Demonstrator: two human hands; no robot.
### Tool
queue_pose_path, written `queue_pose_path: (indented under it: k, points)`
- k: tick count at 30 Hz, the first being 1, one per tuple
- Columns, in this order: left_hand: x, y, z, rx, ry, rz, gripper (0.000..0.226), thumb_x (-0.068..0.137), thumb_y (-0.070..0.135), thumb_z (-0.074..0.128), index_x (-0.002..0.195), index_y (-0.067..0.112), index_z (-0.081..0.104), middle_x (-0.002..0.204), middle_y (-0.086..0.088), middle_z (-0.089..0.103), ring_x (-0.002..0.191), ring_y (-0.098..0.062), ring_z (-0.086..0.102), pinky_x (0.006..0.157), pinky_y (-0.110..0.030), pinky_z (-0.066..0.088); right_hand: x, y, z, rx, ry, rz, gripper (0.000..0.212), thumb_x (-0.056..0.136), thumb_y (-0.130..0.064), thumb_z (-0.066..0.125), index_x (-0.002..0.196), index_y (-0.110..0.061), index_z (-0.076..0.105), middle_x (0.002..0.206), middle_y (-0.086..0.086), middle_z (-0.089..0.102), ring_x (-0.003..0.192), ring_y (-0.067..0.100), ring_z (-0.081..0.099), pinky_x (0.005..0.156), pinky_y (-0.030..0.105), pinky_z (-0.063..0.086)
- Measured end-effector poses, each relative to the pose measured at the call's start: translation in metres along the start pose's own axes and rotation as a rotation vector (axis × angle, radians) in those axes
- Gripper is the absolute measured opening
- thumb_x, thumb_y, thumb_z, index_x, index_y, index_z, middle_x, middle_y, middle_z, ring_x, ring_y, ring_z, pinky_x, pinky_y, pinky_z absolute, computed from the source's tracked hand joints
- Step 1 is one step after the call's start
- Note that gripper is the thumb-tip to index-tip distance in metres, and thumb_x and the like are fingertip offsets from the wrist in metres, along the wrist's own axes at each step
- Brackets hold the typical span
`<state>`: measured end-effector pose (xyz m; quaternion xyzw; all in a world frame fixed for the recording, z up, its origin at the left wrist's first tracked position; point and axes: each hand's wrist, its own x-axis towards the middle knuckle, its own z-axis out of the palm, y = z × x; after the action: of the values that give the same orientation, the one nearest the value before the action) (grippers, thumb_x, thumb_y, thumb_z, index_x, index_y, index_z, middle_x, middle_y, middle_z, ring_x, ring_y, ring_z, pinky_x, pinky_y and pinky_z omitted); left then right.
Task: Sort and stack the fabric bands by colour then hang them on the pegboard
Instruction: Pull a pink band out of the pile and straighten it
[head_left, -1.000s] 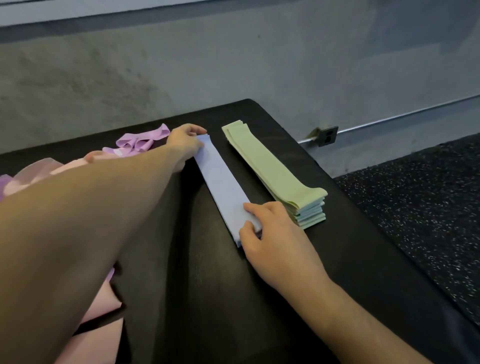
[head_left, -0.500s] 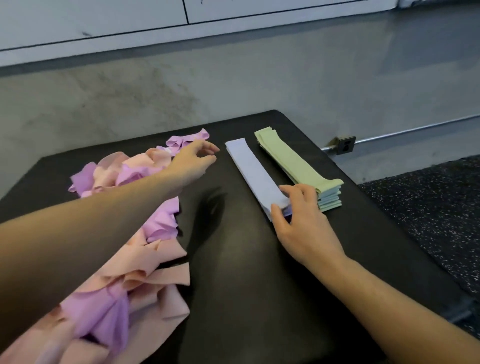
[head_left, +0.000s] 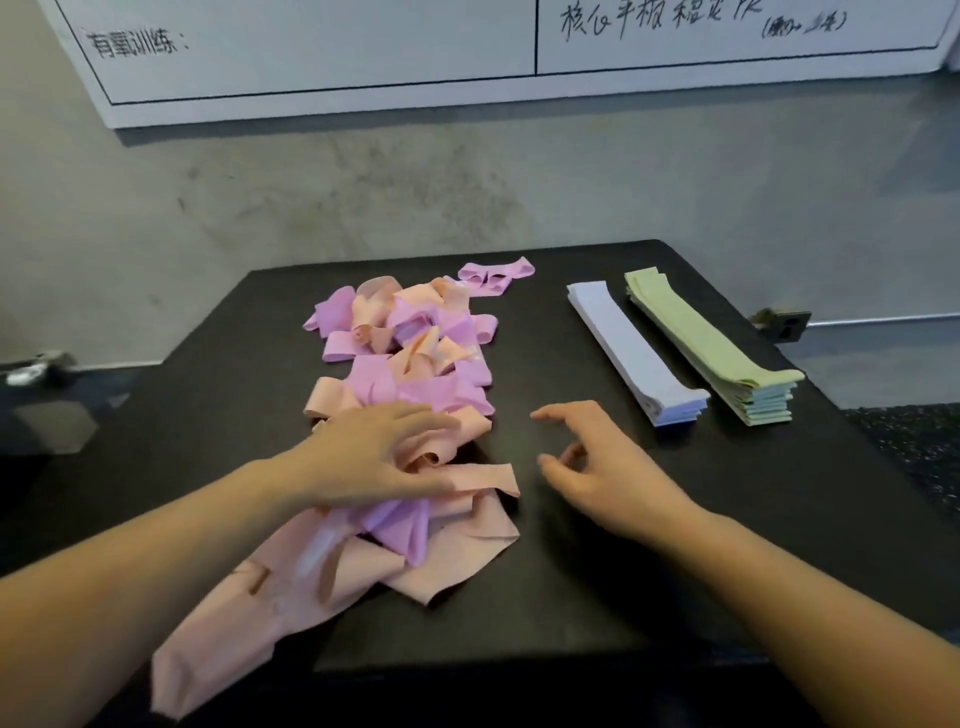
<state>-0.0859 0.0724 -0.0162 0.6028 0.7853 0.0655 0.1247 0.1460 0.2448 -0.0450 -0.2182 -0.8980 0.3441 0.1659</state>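
Bands of pink and purple fabric lie in a crumpled heap (head_left: 415, 364) running from the table's (head_left: 597, 571) near left edge toward its far edge; the heap's lowest peach band hangs off the near edge; how many bands it holds is hard to tell. Left hand (head_left: 379, 457) rests on the heap's middle, fingers spread and slightly bent over soft folds, thumb under a peach band; whether it grips cloth is unclear. Right hand (head_left: 597, 467) hovers over bare black table beside the heap, fingers loosely curled, holding nothing. Flat lavender stack (head_left: 631, 348) and thicker green stack (head_left: 711, 343) lie side by side near the right edge; writing on the wall board (head_left: 311, 52) is partly cut off.
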Motion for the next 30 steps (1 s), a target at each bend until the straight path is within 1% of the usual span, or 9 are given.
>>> queue_pose_path:
  k: [6, 8, 11, 14, 17, 20, 23, 25, 30]
  points:
    - [-0.019, -0.020, 0.024, -0.170, 0.197, -0.023, 0.060, 0.086, 0.072, 0.055, 0.139, 0.044, 0.055, 0.133, 0.024, 0.059, 0.120, -0.002, 0.054, 0.101, -0.030, 0.045, 0.013, -0.028, 0.033, -0.027, -0.172, -0.155, 0.055, 0.092, -0.047, 0.067, 0.142, -0.037, 0.047, 0.138, -0.021, 0.046, 0.125, -0.003, 0.047, 0.107, 0.023, 0.041]
    - [-0.019, -0.027, 0.036, -0.255, 0.270, -0.028, 0.047, 0.091, 0.066, 0.058, 0.132, 0.043, 0.062, 0.125, 0.022, 0.065, 0.115, -0.004, 0.059, 0.097, -0.031, 0.048, 0.017, -0.034, 0.041, -0.068, -0.182, -0.191, 0.045, 0.094, -0.046, 0.063, 0.138, -0.039, 0.054, 0.131, -0.022, 0.054, 0.120, -0.002, 0.051, 0.104, 0.024, 0.042]
    - [-0.021, -0.032, 0.052, -0.271, 0.354, -0.008, 0.045, 0.092, 0.069, 0.052, 0.129, 0.046, 0.065, 0.121, 0.024, 0.065, 0.113, -0.003, 0.058, 0.096, -0.037, 0.049, 0.019, -0.032, 0.047, -0.063, -0.139, -0.170, 0.022, 0.094, -0.029, 0.064, 0.110, -0.042, 0.073, 0.102, -0.021, 0.067, 0.098, 0.001, 0.060, 0.090, 0.025, 0.048]
    - [-0.022, -0.032, 0.053, -0.307, 0.395, -0.008, 0.048, 0.093, 0.070, 0.049, 0.130, 0.045, 0.064, 0.120, 0.025, 0.065, 0.113, -0.001, 0.058, 0.097, -0.040, 0.048, 0.016, -0.028, 0.041, 0.096, -0.060, -0.079, 0.029, 0.091, -0.018, 0.069, 0.087, -0.046, 0.072, 0.091, -0.019, 0.072, 0.092, 0.001, 0.065, 0.087, 0.027, 0.052]
    - [-0.022, -0.031, 0.053, -0.287, 0.385, 0.006, 0.048, 0.096, 0.072, 0.043, 0.132, 0.046, 0.063, 0.118, 0.026, 0.064, 0.112, -0.003, 0.058, 0.094, -0.041, 0.049, 0.010, -0.026, 0.031, 0.269, 0.009, -0.007, 0.018, 0.095, -0.023, 0.067, 0.090, -0.037, 0.077, 0.090, -0.018, 0.075, 0.089, 0.003, 0.069, 0.087, 0.029, 0.055]
    - [-0.022, -0.030, 0.053, -0.264, 0.363, -0.011, 0.048, 0.096, 0.074, 0.038, 0.130, 0.049, 0.063, 0.125, 0.026, 0.063, 0.118, -0.003, 0.056, 0.099, -0.042, 0.046, 0.006, -0.022, 0.023, 0.406, 0.138, 0.109, 0.017, 0.099, -0.032, 0.061, 0.094, -0.025, 0.075, 0.088, -0.007, 0.073, 0.087, 0.009, 0.069, 0.087, 0.043, 0.058]
    - [-0.023, -0.028, 0.050, -0.159, 0.278, -0.047, 0.062, 0.086, 0.087, 0.031, 0.130, 0.054, 0.060, 0.138, 0.027, 0.056, 0.136, -0.005, 0.043, 0.113, -0.044, 0.035, 0.003, -0.028, 0.013, 0.736, 0.226, 0.274, 0.020, 0.105, -0.029, 0.050, 0.107, -0.017, 0.066, 0.096, 0.000, 0.074, 0.100, 0.018, 0.072, 0.083, 0.042, 0.062]
    - [-0.021, -0.025, 0.044, -0.059, 0.198, -0.065, 0.069, 0.079, 0.090, 0.036, 0.134, 0.053, 0.055, 0.147, 0.026, 0.048, 0.144, -0.006, 0.034, 0.118, -0.043, 0.029, 0.001, -0.036, 0.003, 0.856, 0.247, 0.350, 0.020, 0.108, -0.029, 0.042, 0.113, -0.023, 0.060, 0.107, 0.001, 0.070, 0.104, 0.021, 0.070, 0.081, 0.040, 0.061]
    - [-0.019, 0.000, 0.021, -0.014, 0.101, -0.105, 0.051, 0.086, 0.070, 0.053, 0.133, 0.050, 0.053, 0.150, 0.016, 0.042, 0.139, -0.011, 0.036, 0.115, -0.047, 0.032, -0.008, -0.050, -0.018, 0.867, 0.201, 0.320, 0.017, 0.105, -0.029, 0.040, 0.114, -0.033, 0.055, 0.121, 0.005, 0.061, 0.114, 0.022, 0.062, 0.094, 0.048, 0.056]
